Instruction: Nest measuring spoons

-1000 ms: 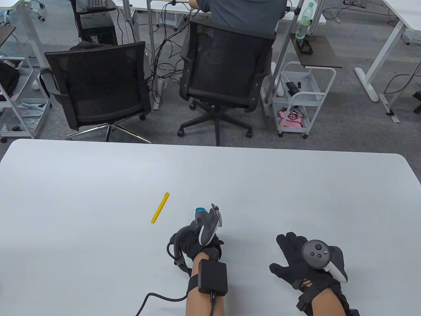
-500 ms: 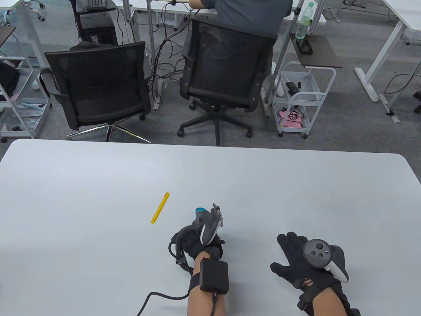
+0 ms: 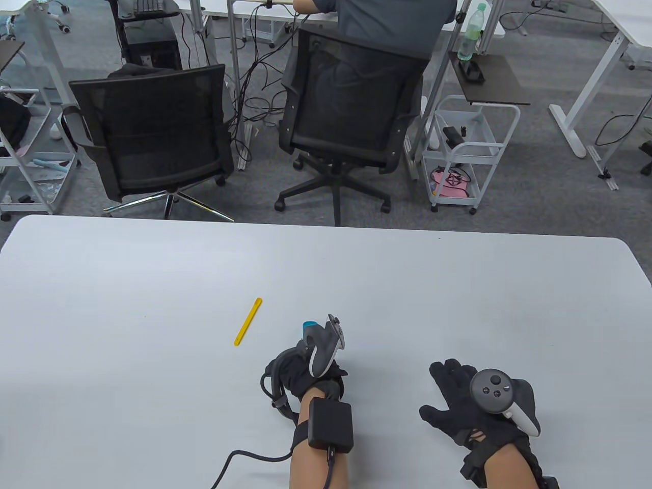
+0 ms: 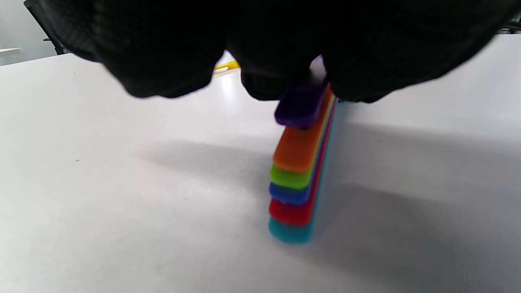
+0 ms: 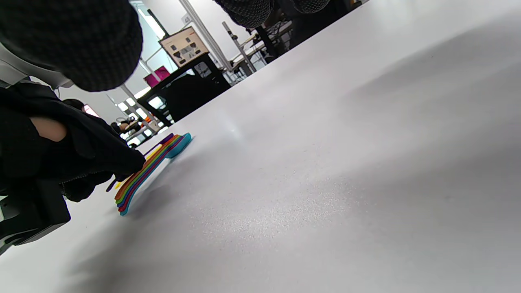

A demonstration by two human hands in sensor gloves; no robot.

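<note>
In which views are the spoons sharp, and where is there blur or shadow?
Left wrist view: the left hand is a dark, unfocused mass; the spoon stack is soft, its shadow spreading over the table. Right wrist view: near table grainy, stack small but clear. Table view: evenly lit, yellow stick sharp.

Open tabletop and obstructions around the two hands.
The white table (image 3: 153,265) lay bare across its far and left portions, offering passage there. Near the front centre, the left hand (image 3: 300,369) rested over the stacked measuring spoons (image 4: 299,171), blocking that spot; a yellow strip (image 3: 248,322) lay just beyond it to the left. The right hand (image 3: 473,407) lay on the surface well apart, with bare tabletop between the hands.
</note>
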